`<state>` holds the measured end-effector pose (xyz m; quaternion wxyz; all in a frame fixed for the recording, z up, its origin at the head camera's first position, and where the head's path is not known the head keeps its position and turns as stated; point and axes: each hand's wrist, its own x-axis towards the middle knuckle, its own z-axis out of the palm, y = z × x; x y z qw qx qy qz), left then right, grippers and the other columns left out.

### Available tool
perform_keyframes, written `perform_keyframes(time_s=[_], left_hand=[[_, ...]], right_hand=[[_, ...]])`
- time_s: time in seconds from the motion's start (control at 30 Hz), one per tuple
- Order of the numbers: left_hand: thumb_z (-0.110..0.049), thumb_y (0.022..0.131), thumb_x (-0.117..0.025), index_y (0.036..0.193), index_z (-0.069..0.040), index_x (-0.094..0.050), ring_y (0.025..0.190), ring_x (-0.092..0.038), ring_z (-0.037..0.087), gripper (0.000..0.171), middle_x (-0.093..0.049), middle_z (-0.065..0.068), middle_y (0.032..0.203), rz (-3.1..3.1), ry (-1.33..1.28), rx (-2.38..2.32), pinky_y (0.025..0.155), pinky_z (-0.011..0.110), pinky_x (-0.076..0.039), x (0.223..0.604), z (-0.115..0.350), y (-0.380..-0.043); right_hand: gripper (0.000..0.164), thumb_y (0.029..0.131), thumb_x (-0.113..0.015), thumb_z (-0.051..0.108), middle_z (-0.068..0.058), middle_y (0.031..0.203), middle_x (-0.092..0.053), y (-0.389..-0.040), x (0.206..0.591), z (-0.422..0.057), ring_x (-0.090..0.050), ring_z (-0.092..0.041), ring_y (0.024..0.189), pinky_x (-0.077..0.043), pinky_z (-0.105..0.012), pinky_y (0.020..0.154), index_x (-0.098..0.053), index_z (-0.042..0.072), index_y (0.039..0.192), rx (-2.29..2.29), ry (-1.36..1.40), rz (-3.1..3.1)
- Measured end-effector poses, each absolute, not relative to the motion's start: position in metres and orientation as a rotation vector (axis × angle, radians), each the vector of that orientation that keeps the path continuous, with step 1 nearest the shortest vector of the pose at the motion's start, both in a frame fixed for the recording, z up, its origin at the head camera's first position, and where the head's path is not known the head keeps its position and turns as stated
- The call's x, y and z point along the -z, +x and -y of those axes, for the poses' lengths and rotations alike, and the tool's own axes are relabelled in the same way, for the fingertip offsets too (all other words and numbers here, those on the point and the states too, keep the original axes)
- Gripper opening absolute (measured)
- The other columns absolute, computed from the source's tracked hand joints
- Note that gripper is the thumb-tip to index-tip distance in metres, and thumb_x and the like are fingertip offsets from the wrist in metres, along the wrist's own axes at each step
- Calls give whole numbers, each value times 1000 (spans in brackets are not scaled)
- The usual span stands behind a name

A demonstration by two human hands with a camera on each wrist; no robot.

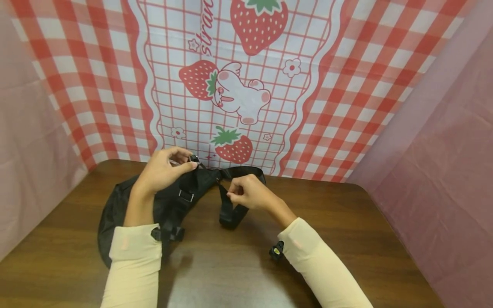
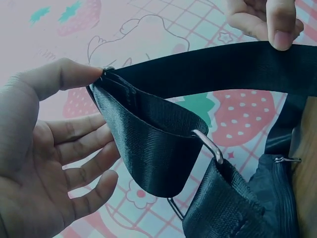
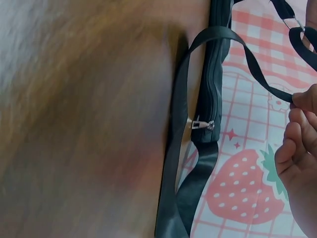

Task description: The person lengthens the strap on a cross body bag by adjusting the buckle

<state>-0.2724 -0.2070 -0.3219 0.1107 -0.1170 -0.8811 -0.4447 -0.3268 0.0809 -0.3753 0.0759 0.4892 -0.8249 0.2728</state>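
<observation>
Fingers of the left hand (image 1: 163,169) were spread and relaxed, while its thumb and forefinger pinched the folded end of the black woven nylon strap (image 2: 208,67) at a small metal fitting. From that pinch the strap ran taut, its long axis level and crosswise, toward the right hand (image 1: 248,193), whose curled fingertips (image 2: 277,29) gripped it farther along; a slack loop hung below them. Between the hands a flat metal slider buckle (image 2: 208,145) joined the strap to the black fabric bag (image 1: 115,209), which lay on the dark brown wooden table (image 1: 346,222), nearer the left hand. A zipper pull (image 3: 202,124) showed on the bag's seam. Behind stood a red-and-white checked strawberry-print cloth (image 1: 346,85), flanked by pale pink drapes (image 1: 454,149).
</observation>
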Motion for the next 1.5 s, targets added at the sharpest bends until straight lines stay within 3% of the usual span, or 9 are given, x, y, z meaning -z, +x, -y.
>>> perform_keyframes(time_s=[0.23,0.5,0.77,1.0,1.2,1.33,1.5], left_hand=[[-42,93,-74,123,-7,-68,106,-61,30,47,-67,14,112,2646,-372,1268,90,50,-50,318,205,-269],[-40,92,-76,122,-5,-69,97,-61,26,46,-67,10,106,2771,-472,1172,85,45,-50,317,183,-272],[-36,92,-75,120,0,-70,99,-66,26,46,-71,11,108,2829,-628,950,88,46,-54,318,149,-278],[-44,95,-72,115,-8,-73,77,-60,14,41,-69,1,93,3000,-776,675,71,36,-52,333,119,-282],[-43,97,-70,122,-9,-72,91,-64,11,42,-70,-3,100,3104,-906,714,80,35,-54,352,98,-282],[-38,98,-70,120,-3,-73,94,-68,13,41,-74,1,100,3093,-1054,823,84,35,-56,364,85,-283],[-37,99,-69,119,-4,-73,95,-69,12,39,-75,2,104,3133,-1164,891,84,30,-56,376,68,-282]], right_hand=[[11,87,-73,4,7,71,-65,-331,371,-93,-57,0,61,-50,-21,58,-68,14,83,-712,1426,2487],[12,85,-73,5,7,71,-61,-340,368,-124,-51,-4,62,-47,-25,59,-67,14,82,-575,1370,2555],[15,85,-73,3,9,70,-61,-345,361,-164,-49,-5,62,-45,-27,58,-67,16,80,-481,1347,2538],[13,86,-76,3,10,74,-61,-341,354,-201,-50,-4,64,-46,-28,59,-70,14,83,-405,1363,2503],[13,87,-77,-2,5,82,-65,-331,356,-226,-58,-7,72,-52,-27,62,-71,10,89,-342,1425,2570],[13,88,-76,-2,0,87,-68,-326,359,-242,-62,-11,77,-54,-29,65,-72,10,92,-281,1445,2638],[12,92,-74,0,-2,91,-72,-323,361,-258,-66,-11,82,-56,-30,68,-74,12,94,-248,1446,2726]])
